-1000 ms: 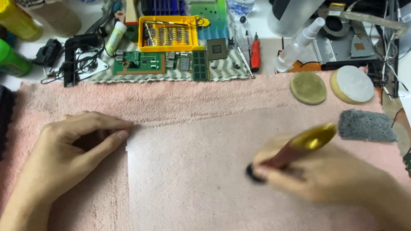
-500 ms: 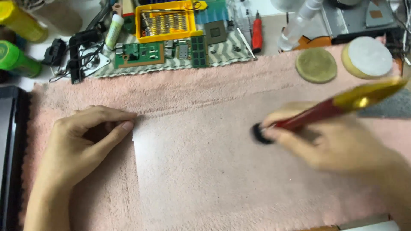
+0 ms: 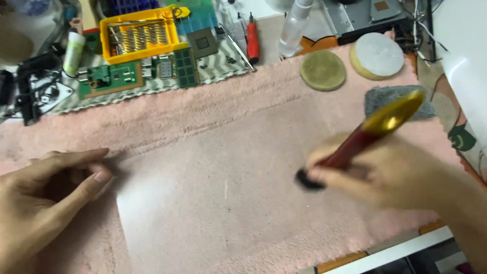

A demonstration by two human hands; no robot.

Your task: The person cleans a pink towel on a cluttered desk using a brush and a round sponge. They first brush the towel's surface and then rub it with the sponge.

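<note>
A thin clear sheet (image 3: 218,198) lies flat on a pink towel (image 3: 193,114). My left hand (image 3: 43,195) rests at the sheet's left edge, thumb and fingers pressed on its near corner. My right hand (image 3: 401,177) grips a red tool with a gold top (image 3: 373,132), held slanted. Its small black round tip (image 3: 306,180) touches the sheet right of the middle. The right hand is blurred by motion.
Behind the towel stand a yellow case of bits (image 3: 138,34), green circuit boards (image 3: 109,78), a red screwdriver (image 3: 252,40) and a clear bottle (image 3: 294,28). Two round pads (image 3: 323,69) (image 3: 378,55) and a grey cloth (image 3: 390,99) sit at the right.
The view has swung, so the bench now looks tilted. My right hand has kept the black tip on the sheet and slid it. My left hand stays on the sheet's left edge.
</note>
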